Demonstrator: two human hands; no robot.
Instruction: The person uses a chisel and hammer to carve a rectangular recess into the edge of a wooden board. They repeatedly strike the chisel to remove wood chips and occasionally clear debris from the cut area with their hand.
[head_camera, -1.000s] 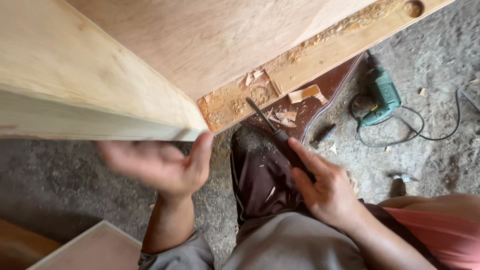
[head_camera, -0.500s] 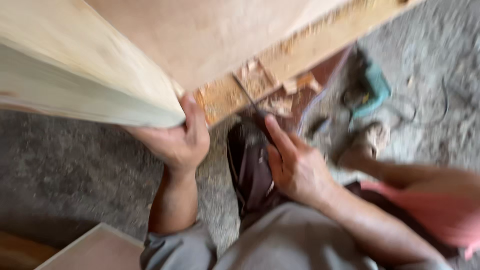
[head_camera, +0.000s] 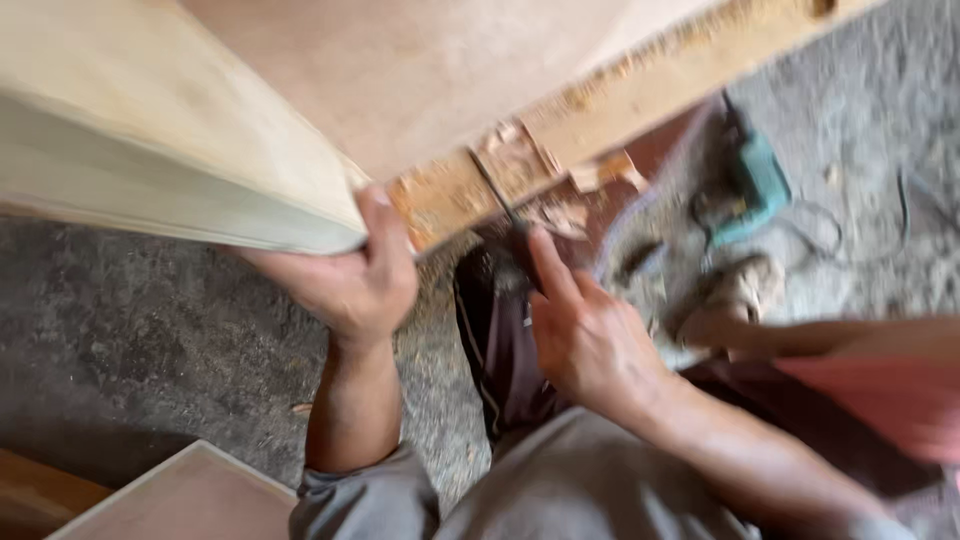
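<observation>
Rough grey concrete floor (head_camera: 150, 330) backs the scene: the left hand (head_camera: 345, 275) grips the corner of a pale wooden panel (head_camera: 180, 150), the right hand (head_camera: 590, 335) is closed on a dark chisel (head_camera: 500, 205) set against the chipped timber edge (head_camera: 520, 165). Chiselling appears underway; a steady, controlled push seems needed. 1 teal power drill (head_camera: 750, 195) lies nearby.

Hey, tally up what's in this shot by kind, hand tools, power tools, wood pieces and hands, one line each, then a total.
Hand tools: 1, the chisel held by the right hand
Power tools: 1, the teal drill on the floor
Wood pieces: 2, the wooden panel gripped by the left hand, and the small board
Hands: 2
Total: 6
</observation>
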